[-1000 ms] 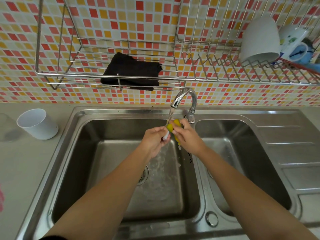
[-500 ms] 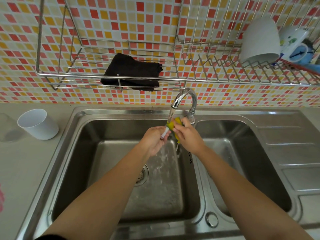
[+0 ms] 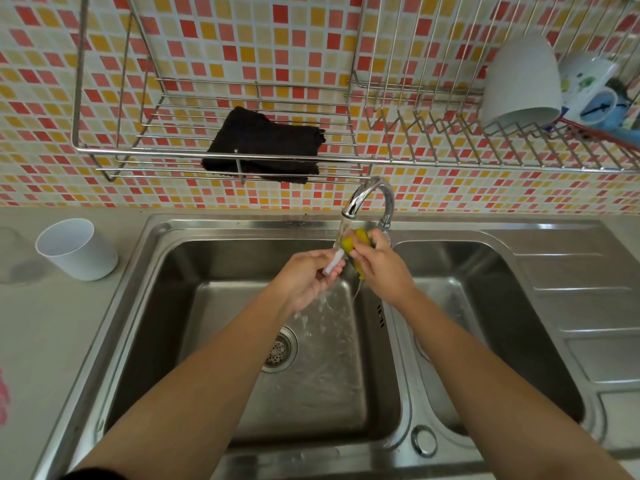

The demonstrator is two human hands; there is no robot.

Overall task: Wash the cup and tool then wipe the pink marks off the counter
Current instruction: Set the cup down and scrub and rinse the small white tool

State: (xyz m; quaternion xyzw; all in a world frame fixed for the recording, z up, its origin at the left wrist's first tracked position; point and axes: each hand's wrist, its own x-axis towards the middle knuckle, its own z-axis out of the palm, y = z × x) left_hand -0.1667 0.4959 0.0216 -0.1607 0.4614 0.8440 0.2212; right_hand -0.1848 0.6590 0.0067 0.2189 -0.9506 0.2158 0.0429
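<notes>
Scrubbing goes on under the tap (image 3: 367,199), over the left basin of the sink (image 3: 166,271). The left hand (image 3: 308,275) has its fingers (image 3: 330,259) pinched around a slim white tool (image 3: 333,265), one end poking out toward the stream. The right hand (image 3: 382,268) has its fingers pressed tight on a yellow sponge (image 3: 360,237), folded against the tool's far end. Water runs down past both hands and spreads over the basin floor near the drain (image 3: 278,348).

The white cup (image 3: 78,249) stands on the table near the sink's far left corner, well apart from the hands; whether it is washed I cannot tell. A pink mark (image 3: 3,396) shows at the table's left edge, not yet wiped. A black cloth (image 3: 265,145) lies on the wire rack (image 3: 214,157) above.

The likely trouble: the tool is thin, wet and probably slick, so a hard stroke of the sponge could knock it loose into the basin, toward the drain. Water may also splash over the rim onto the table.
</notes>
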